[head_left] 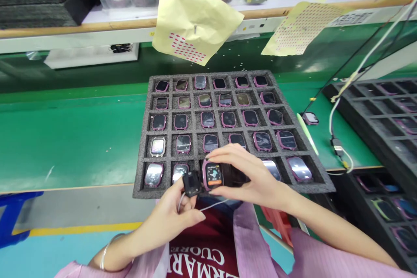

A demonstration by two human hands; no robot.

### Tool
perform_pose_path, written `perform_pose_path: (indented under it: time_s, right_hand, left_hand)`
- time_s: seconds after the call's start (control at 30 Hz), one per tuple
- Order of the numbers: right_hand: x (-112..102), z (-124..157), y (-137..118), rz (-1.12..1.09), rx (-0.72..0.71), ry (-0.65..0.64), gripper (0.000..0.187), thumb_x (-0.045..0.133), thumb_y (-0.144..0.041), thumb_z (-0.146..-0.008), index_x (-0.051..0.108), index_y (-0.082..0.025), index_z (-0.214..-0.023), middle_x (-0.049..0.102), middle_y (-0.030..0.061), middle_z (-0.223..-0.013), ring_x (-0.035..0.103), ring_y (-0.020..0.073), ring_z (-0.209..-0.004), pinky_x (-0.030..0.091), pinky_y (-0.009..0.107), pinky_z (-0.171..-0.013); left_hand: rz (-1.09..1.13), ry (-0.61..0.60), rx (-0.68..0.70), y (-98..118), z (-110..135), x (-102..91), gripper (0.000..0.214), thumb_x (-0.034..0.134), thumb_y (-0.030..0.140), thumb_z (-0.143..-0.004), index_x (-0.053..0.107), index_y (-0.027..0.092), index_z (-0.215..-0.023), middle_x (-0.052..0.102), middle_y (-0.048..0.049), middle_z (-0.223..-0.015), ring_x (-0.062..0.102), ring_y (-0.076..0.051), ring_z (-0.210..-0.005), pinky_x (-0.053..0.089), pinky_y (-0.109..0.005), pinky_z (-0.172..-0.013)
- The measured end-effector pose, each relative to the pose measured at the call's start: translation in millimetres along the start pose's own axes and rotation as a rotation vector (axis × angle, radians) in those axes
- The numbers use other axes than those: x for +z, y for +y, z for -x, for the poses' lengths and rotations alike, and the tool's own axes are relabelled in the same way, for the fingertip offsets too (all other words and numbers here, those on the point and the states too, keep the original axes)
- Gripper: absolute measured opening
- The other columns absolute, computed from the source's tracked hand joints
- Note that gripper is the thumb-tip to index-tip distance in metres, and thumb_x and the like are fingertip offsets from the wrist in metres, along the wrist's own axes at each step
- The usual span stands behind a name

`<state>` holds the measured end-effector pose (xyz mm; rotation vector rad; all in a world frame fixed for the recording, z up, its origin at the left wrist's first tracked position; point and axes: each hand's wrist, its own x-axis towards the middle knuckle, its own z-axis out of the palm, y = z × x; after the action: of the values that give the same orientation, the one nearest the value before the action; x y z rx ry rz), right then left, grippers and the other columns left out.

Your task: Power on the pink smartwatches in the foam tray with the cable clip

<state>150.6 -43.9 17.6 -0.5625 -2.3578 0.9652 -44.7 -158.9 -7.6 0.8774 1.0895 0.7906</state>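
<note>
My right hand (252, 173) grips a purple-framed smartwatch (213, 174) by its edges, over the front row of a grey foam tray (141, 169). Its screen is lit with a dial and an orange bar. Close beside it on the left, my left hand (177, 213) holds a small black block with a white cable (192, 183), perhaps a charger. Whether block and watch touch I cannot tell. Purple watches with dark screens lie in most of the tray's compartments. A silver-framed watch (158, 147) with a lit screen sits at the left. My right hand hides part of the front row.
More foam trays (368, 117) with watches stand at the right. Beside them lie a green stick (307, 134), a small watch (310, 118) and a hanging white cable (332, 117). Yellow sticker sheets (192, 21) hang from a cluttered shelf (130, 21) behind the tray.
</note>
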Motion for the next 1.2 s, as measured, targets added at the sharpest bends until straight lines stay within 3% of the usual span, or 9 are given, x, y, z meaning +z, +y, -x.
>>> perform_pose_path:
  time_s: [0.17,0.3,0.47,0.63,0.77,0.97,1.03,1.1,1.2]
  right_hand:
    - [-21.6,18.2,0.7,0.302,0.119,-0.18,0.042,0.075,-0.031,-0.08,0.057,-0.017,-0.115,0.052,0.0147,-0.127,0.049,0.0315,-0.111,0.04,0.046,-0.088]
    - [-41.1,30.1,-5.9,0.491,0.17,-0.205,0.027,0.068,-0.026,-0.085,0.061,-0.016,-0.109,0.049,0.0148,-0.129,0.05,0.0313,-0.108,0.041,0.047,-0.087]
    - [-34.0,34.7,-2.5,0.633,0.221,-0.307,0.034,0.075,-0.021,-0.076,0.061,-0.01,-0.105,0.051,0.0182,-0.125,0.052,0.0346,-0.104,0.045,0.048,-0.08]
    - [-41.8,36.7,-1.5,0.439,0.219,-0.17,0.029,0.076,-0.02,-0.073,0.063,-0.012,-0.098,0.051,0.0165,-0.124,0.052,0.0333,-0.109,0.045,0.048,-0.086]
    - [-49.3,33.4,-9.8,0.183,0.128,-0.065,0.035,0.072,-0.024,-0.079,0.059,-0.015,-0.111,0.05,0.0142,-0.127,0.048,0.0284,-0.116,0.041,0.042,-0.096]
    - [-26.0,25.0,-3.3,0.194,-0.051,-0.106,0.033,0.058,-0.023,-0.093,0.049,-0.014,-0.124,0.059,0.0139,-0.12,0.056,0.0256,-0.106,0.042,0.043,-0.091]
    - [-20.3,25.2,1.1,0.209,-0.071,-0.081,0.032,0.053,-0.025,-0.096,0.048,-0.014,-0.124,0.06,0.0148,-0.118,0.057,0.026,-0.104,0.042,0.044,-0.089]
    - [-16.7,26.7,3.7,0.203,-0.069,-0.055,0.031,0.053,-0.027,-0.096,0.048,-0.013,-0.123,0.061,0.0151,-0.115,0.058,0.0261,-0.102,0.044,0.044,-0.087]
    - [-12.8,30.2,5.0,0.16,-0.073,-0.01,0.033,0.059,-0.028,-0.094,0.048,-0.012,-0.121,0.063,0.0151,-0.11,0.059,0.0254,-0.1,0.045,0.042,-0.085]
  left_hand:
    - [0.039,-0.008,-0.064,3.8,2.9,3.2,0.031,0.061,0.032,-0.087,0.049,0.022,-0.113,0.045,0.003,-0.08,0.035,-0.008,-0.061,0.03,-0.021,-0.055]
    - [0.064,-0.096,-0.032,19.4,-10.5,15.3,0.025,0.06,0.029,-0.088,0.05,0.02,-0.109,0.046,0.0027,-0.08,0.035,-0.007,-0.061,0.03,-0.02,-0.055]
    - [0.102,-0.109,0.01,28.7,-36.9,30.7,0.02,0.06,0.027,-0.087,0.05,0.017,-0.101,0.045,0.0032,-0.077,0.03,-0.005,-0.055,0.025,-0.02,-0.049]
    - [0.111,-0.169,0.013,27.8,-45.2,34.0,0.03,0.071,0.024,-0.079,0.05,0.017,-0.1,0.048,0.0031,-0.078,0.034,-0.005,-0.057,0.028,-0.02,-0.052]
    - [0.084,-0.244,-0.035,26.8,-45.1,31.8,0.05,0.081,0.025,-0.068,0.051,0.017,-0.108,0.04,0.0074,-0.065,0.031,-0.006,-0.054,0.024,-0.02,-0.049]
    - [0.011,-0.155,-0.035,25.1,-51.2,36.9,0.037,0.065,0.042,-0.082,0.056,0.014,-0.103,0.046,0.0057,-0.061,0.034,-0.006,-0.044,0.027,-0.021,-0.045]
    - [-0.012,-0.088,0.015,25.6,-52.1,39.5,0.034,0.062,0.041,-0.083,0.058,0.013,-0.102,0.053,0.0016,-0.067,0.043,-0.009,-0.051,0.034,-0.022,-0.049]
    - [-0.011,-0.042,0.087,27.0,-51.4,41.6,0.028,0.061,0.037,-0.085,0.061,0.013,-0.099,0.061,-0.004,-0.083,0.053,-0.015,-0.071,0.042,-0.025,-0.064]
    - [0.005,-0.044,0.096,28.3,-48.4,42.6,0.023,0.059,0.033,-0.086,0.062,0.013,-0.095,0.064,-0.0056,-0.09,0.055,-0.019,-0.086,0.042,-0.027,-0.078]
